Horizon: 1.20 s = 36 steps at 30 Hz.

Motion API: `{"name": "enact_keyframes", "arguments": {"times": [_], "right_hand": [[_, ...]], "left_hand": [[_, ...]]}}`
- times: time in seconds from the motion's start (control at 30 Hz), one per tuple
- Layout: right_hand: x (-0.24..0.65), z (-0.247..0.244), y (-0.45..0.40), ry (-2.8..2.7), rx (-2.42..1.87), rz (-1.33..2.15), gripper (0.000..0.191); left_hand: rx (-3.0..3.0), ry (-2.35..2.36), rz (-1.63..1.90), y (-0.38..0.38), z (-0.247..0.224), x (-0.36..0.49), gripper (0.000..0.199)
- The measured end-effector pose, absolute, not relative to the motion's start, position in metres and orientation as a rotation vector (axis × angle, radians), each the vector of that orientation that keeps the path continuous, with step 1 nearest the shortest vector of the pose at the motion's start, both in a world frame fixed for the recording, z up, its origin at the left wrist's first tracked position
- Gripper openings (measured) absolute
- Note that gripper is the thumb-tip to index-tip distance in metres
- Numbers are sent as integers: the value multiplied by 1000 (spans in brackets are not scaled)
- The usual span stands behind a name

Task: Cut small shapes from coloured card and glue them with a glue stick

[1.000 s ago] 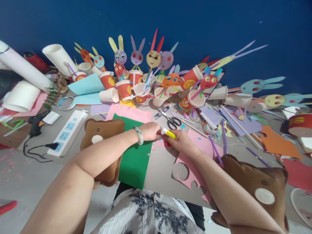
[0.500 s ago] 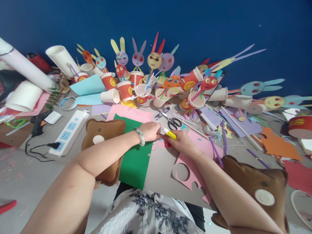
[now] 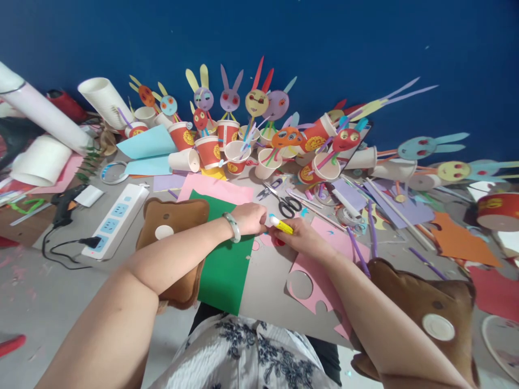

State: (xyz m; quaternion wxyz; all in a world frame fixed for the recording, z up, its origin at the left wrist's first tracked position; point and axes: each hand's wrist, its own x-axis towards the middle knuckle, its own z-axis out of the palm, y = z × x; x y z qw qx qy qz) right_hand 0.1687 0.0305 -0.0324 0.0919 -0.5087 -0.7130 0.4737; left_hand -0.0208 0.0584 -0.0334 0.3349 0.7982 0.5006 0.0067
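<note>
My right hand (image 3: 300, 233) is closed around a yellow glue stick (image 3: 283, 225), its white end pointing left. My left hand (image 3: 250, 218), a pale bangle at its wrist, is pinched just beside that end. A small light blue paper piece (image 3: 271, 217) shows at the left fingertips; its full outline is hidden. Under the hands lie a red paper piece (image 3: 279, 242) and a pink paper circle (image 3: 265, 239), both partly covered. A green sheet (image 3: 227, 270) lies beneath my left wrist. Pink paper with round cut-outs (image 3: 318, 270) is under my right forearm.
Black-handled scissors (image 3: 290, 206) lie just beyond the hands. Paper cups with rabbit-faced figures (image 3: 239, 154) line the blue wall. At left are a power strip (image 3: 117, 221) and a glue gun (image 3: 65, 205). Brown cushions (image 3: 174, 213) flank the arms; purple sticks (image 3: 359, 251) lie at right.
The glue stick in my right hand has shifted slightly left and down, its white end now closer to the left fingertips. My left hand has barely moved.
</note>
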Motion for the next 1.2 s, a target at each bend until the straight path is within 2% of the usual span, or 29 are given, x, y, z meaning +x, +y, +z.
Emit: {"name": "enact_keyframes", "arguments": {"times": [0.27, 0.57, 0.87, 1.03, 1.2], "right_hand": [[168, -32, 31, -2135, -1539, 1387, 22], [166, -33, 30, -2103, -1574, 1366, 23], [166, -24, 30, -1840, -1516, 1560, 15], [166, -21, 31, -1715, -1603, 1547, 26], [167, -24, 29, -1685, -1608, 1573, 28]], "left_hand": [[2062, 1240, -21, 60, -25, -27, 11], [2050, 1200, -3, 61, -23, -30, 12], [1901, 1166, 83, 61, -17, -28, 12], [1878, 1152, 142, 59, -17, -27, 14], [1880, 1118, 154, 59, -19, -26, 15]]}}
